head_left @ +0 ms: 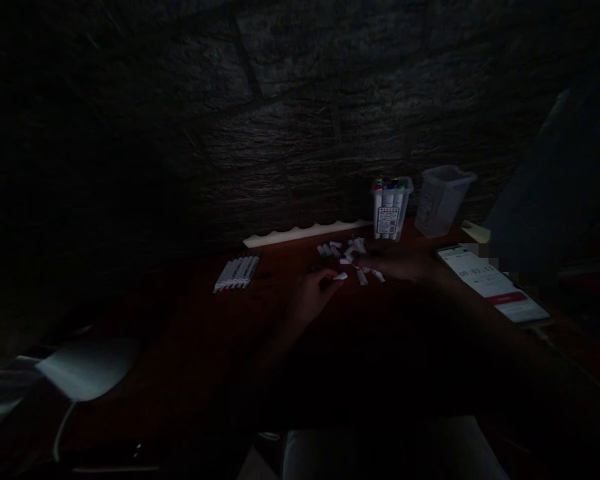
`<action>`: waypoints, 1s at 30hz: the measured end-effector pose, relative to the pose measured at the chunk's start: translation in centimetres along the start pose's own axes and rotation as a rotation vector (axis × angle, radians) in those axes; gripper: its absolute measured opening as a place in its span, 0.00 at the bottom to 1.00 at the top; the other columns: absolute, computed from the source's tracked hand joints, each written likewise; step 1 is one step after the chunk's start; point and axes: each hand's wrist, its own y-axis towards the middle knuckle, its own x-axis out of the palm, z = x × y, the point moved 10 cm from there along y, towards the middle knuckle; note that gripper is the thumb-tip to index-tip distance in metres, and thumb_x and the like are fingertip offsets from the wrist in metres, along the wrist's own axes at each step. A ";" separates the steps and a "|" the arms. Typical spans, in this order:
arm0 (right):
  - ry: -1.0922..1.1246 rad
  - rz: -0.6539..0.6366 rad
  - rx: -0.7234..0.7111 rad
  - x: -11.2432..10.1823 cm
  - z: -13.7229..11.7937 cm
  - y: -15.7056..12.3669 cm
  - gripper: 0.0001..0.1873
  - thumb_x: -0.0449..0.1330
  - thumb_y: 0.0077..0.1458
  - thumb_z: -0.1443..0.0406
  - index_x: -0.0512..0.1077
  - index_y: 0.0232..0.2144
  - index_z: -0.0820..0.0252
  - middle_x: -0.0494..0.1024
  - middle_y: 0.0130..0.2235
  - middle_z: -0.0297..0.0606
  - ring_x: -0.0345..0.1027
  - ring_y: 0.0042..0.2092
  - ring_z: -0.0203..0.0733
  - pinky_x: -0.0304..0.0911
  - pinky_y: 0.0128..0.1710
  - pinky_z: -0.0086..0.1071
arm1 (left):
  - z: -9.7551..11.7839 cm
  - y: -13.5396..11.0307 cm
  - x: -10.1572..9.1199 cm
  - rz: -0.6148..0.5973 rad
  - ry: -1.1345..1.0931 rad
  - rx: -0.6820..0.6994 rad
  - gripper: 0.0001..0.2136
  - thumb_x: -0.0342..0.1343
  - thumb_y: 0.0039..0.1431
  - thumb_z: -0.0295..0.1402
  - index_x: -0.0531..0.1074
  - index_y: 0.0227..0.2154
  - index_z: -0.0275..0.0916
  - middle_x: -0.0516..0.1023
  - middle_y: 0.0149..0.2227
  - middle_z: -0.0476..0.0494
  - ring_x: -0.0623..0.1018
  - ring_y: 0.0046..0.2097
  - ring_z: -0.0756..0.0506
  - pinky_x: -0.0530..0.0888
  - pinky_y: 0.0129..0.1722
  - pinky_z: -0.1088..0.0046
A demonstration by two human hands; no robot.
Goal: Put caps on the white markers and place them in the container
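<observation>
In dim light, my left hand [313,291] pinches a small white marker cap [341,276] between thumb and fingertips. My right hand [393,264] reaches in from the right, its fingertips at a loose pile of marker caps [359,245]. Its fingers are too dark to make out, so whether they hold a cap is unclear. Several white caps, some with coloured ends, lie scattered around both hands. To the left, several white markers [237,272] lie side by side in a neat row on the reddish-brown table [275,270].
Behind the pile stands a clear container [405,200] with upright markers, beside another clear container [443,203]. A phone [495,283] showing a timer lies at right. A wavy pale strip [305,233] runs along the textured wall [300,147]. A pale object with a cord [87,370] sits at left.
</observation>
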 end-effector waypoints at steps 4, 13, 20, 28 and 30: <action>0.005 -0.034 -0.023 1.4 -0.9 -0.2 0.20 0.57 0.52 0.49 0.75 0.26 0.58 0.75 0.26 0.35 0.67 0.28 0.38 0.60 0.25 0.29 | 1.0 0.1 -0.4 0.042 0.000 0.051 0.10 0.58 0.57 0.37 0.76 0.41 0.42 0.80 0.40 0.43 0.77 0.42 0.44 0.72 0.45 0.66; 0.066 -0.052 -0.073 2.2 -1.3 -0.2 0.17 0.58 0.53 0.51 0.78 0.30 0.57 0.75 0.25 0.33 0.66 0.26 0.36 0.58 0.24 0.28 | -0.3 -0.3 -1.3 0.088 -0.371 -0.106 0.13 0.54 0.61 0.40 0.78 0.39 0.39 0.82 0.40 0.46 0.79 0.43 0.44 0.73 0.45 0.68; 0.105 -0.106 -0.089 2.6 -2.2 -0.7 0.20 0.60 0.51 0.49 0.79 0.32 0.57 0.73 0.23 0.31 0.64 0.25 0.33 0.56 0.23 0.26 | -1.2 -0.1 -0.6 0.081 -0.433 -0.165 0.12 0.58 0.57 0.39 0.78 0.40 0.38 0.82 0.41 0.45 0.79 0.43 0.44 0.73 0.47 0.67; 0.076 -0.113 -0.088 2.7 -2.1 -0.6 0.18 0.58 0.52 0.51 0.79 0.30 0.58 0.73 0.22 0.32 0.63 0.23 0.33 0.54 0.22 0.26 | -1.1 -0.2 -0.9 0.086 -0.450 -0.197 0.12 0.58 0.57 0.40 0.78 0.39 0.38 0.82 0.40 0.45 0.79 0.43 0.44 0.73 0.47 0.67; 0.064 -0.101 -0.109 2.6 -2.2 -0.6 0.19 0.58 0.53 0.51 0.79 0.30 0.58 0.73 0.22 0.32 0.63 0.24 0.33 0.55 0.23 0.26 | -1.1 -0.2 -0.8 0.079 -0.459 -0.193 0.12 0.59 0.56 0.39 0.77 0.39 0.38 0.82 0.40 0.45 0.79 0.43 0.44 0.73 0.47 0.67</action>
